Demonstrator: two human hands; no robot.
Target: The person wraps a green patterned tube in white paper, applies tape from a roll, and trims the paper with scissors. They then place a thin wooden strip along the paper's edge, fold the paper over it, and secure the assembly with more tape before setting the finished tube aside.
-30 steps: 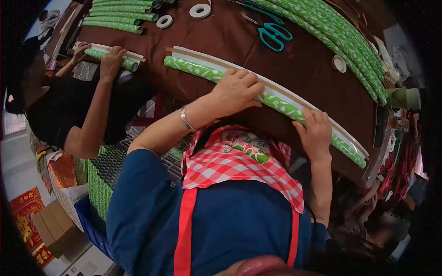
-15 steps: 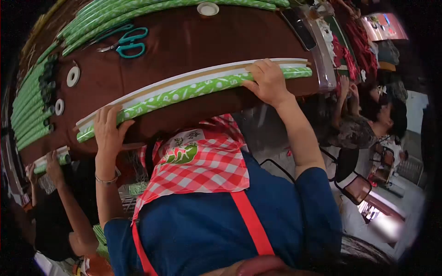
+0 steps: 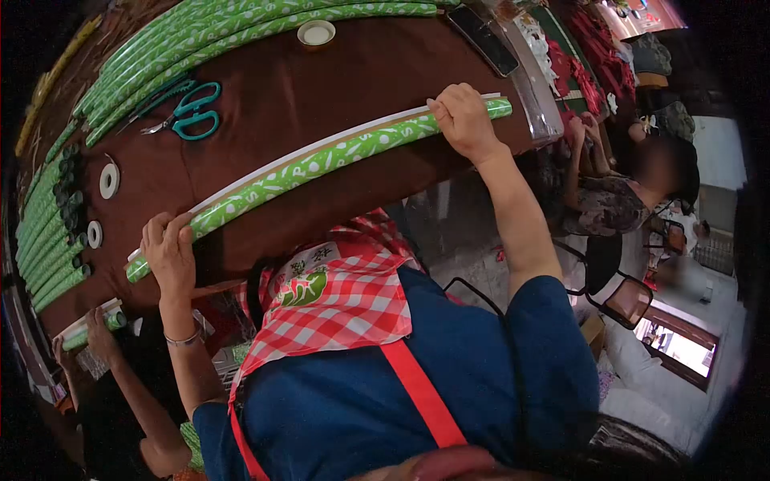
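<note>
A long roll of shiny green paper with white print [image 3: 321, 164] lies across the brown-covered table, with a strip of its white edge and a tan line still showing along the far side. My left hand [image 3: 168, 252] is closed over its left end, fingers on top. Near the right end, my right hand [image 3: 465, 120] curls its fingers round the roll. Both palms face down, and the underside of the roll under them is hidden.
Teal-handled scissors [image 3: 196, 112], white tape rolls [image 3: 110, 181] and a small dish [image 3: 316, 34] lie beyond the roll. Finished green rolls [image 3: 241, 32] line the far edge; more are stacked left [image 3: 52, 232]. A phone [image 3: 483, 40] lies right. A co-worker's hands [image 3: 100, 333] hold another roll at left.
The paper has been rolled further, so less of the white strip shows. My right hand's fingers have curled in more tightly. The view has shifted somewhat.
</note>
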